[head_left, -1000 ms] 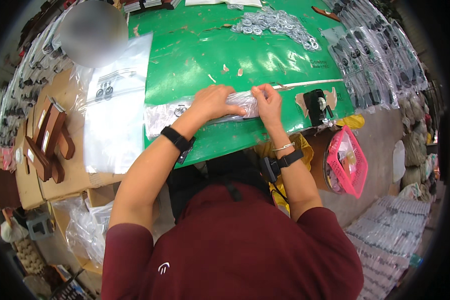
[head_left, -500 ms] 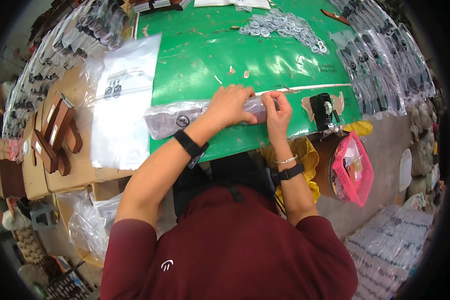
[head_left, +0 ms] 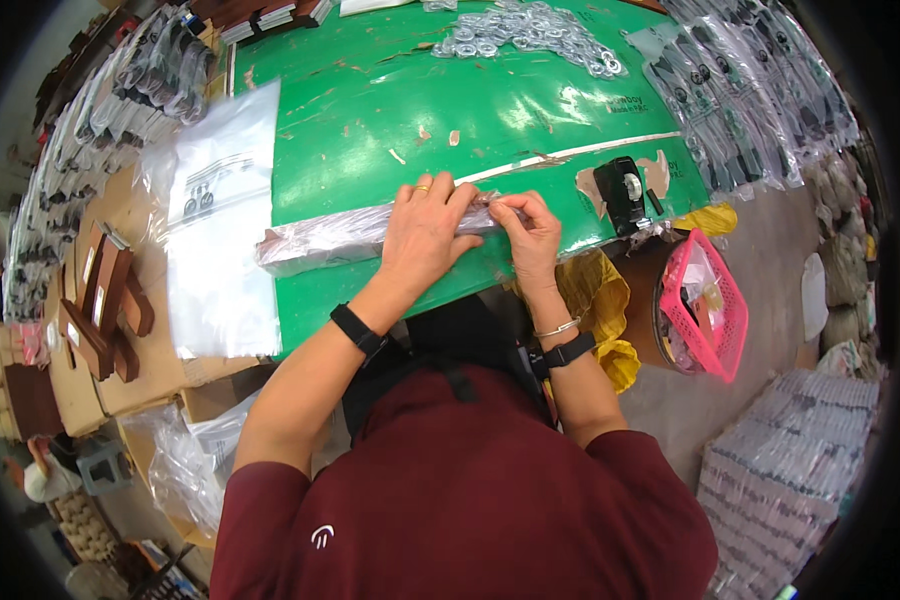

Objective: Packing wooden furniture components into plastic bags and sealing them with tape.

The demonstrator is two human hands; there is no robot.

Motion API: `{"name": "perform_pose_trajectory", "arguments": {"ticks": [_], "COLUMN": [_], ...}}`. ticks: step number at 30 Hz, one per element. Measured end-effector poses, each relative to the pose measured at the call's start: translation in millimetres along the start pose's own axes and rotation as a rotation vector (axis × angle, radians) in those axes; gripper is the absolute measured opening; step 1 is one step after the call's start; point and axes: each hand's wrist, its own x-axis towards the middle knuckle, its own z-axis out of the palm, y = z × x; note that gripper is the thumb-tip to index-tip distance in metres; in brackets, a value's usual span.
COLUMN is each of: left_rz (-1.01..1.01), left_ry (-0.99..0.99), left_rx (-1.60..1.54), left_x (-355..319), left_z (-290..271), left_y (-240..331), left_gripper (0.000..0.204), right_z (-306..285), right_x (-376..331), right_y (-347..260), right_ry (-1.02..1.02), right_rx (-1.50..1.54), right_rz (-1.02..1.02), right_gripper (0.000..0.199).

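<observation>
A long clear plastic bag [head_left: 320, 238] with a dark item inside lies across the near part of the green table [head_left: 390, 90]. My left hand [head_left: 425, 230] presses flat on the bag's right half, fingers spread. My right hand [head_left: 530, 228] pinches the bag's right end between thumb and fingers. A black tape dispenser [head_left: 624, 192] sits on the table just right of my right hand, with a strip of tape running along the table behind my hands.
A stack of clear flat bags [head_left: 215, 230] lies left of the table. Several metal rings [head_left: 525, 30] are piled at the far edge. Packed bags [head_left: 760, 90] line the right side. A pink basket [head_left: 705, 305] stands at lower right. Brown wooden pieces [head_left: 100, 300] lie on cardboard at left.
Both hands have stayed on the long bag; the right hand has closed tighter on its right end while the left keeps pressing it down. The view has shifted slightly.
</observation>
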Motion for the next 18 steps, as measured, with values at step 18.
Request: {"name": "perform_pose_trajectory", "arguments": {"ticks": [18], "left_rz": [-0.115], "left_ry": [0.042], "left_rx": [-0.126], "left_x": [8], "left_z": [2], "left_y": [5], "left_gripper": [0.023], "right_z": [-11], "right_x": [17], "right_y": [-16], "right_ry": [-0.215], "right_rx": [0.278], "right_rz": [0.271], "right_gripper": [0.01]}}
